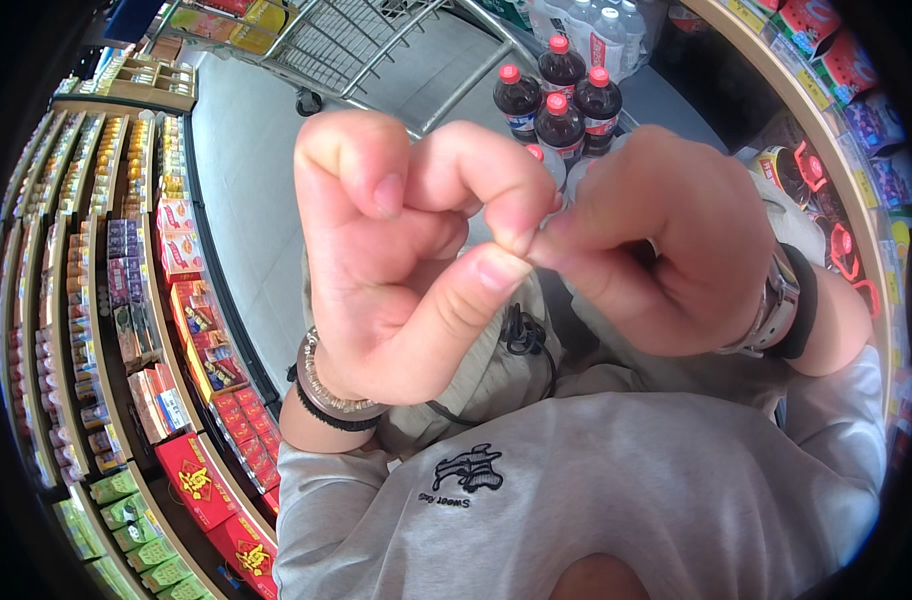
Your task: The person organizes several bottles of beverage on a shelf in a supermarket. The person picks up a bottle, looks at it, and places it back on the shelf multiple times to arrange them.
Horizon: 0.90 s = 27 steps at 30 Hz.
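My left hand (403,262) is raised in front of my chest, its thumb tip and index fingertip pinched together and the other fingers curled. It wears bracelets and a dark band at the wrist. My right hand (673,240) meets it fingertip to fingertip, also in a pinch, with a watch (778,300) and a black band on the wrist. Whether something small or thin lies between the fingertips cannot be made out. Beyond the hands stand dark drink bottles with red caps (559,124), partly hidden by the right hand.
A metal shopping cart (358,52) stands on the grey floor (238,150) ahead. Stocked shelves (88,300) run along the left, with red gift boxes (197,480) low down. At the right are a shelf edge (838,127), snack bags and large bottles with red handles (808,169).
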### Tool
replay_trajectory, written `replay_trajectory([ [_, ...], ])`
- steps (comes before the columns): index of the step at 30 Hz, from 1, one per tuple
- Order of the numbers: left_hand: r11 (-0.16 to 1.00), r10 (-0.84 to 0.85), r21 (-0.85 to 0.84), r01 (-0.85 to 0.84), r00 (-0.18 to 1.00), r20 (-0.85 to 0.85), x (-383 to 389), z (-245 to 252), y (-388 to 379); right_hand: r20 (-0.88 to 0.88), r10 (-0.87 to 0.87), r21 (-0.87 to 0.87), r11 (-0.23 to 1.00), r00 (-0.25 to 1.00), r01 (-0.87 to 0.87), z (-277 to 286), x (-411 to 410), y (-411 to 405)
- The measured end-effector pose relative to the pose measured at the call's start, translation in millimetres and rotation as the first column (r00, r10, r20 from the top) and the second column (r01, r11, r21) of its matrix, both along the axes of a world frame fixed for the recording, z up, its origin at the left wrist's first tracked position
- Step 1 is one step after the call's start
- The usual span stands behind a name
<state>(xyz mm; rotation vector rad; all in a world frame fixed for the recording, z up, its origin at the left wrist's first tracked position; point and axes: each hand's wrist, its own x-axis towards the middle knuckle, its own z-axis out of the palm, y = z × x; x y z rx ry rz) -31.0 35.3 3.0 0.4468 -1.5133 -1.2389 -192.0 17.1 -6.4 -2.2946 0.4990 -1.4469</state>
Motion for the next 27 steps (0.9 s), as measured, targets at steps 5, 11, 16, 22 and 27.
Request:
replay_trajectory([
  [5,1.000,0.022,0.009,-0.022,1.000,-0.010,-1.6,-0.2,-0.5,-0.008,-0.027,0.007,1.000,1.000,0.027,0.9,-1.6,0.3],
  [11,0.999,-0.023,0.021,0.024,0.997,-0.071,1.9,-0.7,-3.6,0.032,-0.013,0.096,0.995,0.999,0.009,6.2,-3.6,0.6],
  [16,0.996,-0.086,-0.009,0.086,0.992,-0.091,4.9,0.1,-4.8,0.010,0.060,0.098,0.993,0.998,-0.061,5.5,-4.8,-1.9],
  [22,0.998,0.019,0.067,-0.012,0.994,-0.104,4.4,1.2,-3.8,-0.033,-0.003,-0.026,1.000,0.999,0.002,2.7,-7.4,-1.6],
  [27,0.999,0.052,0.017,-0.051,0.995,-0.080,5.1,0.6,-4.8,0.029,0.035,-0.085,0.996,0.999,-0.032,-0.3,-8.2,-4.0],
])
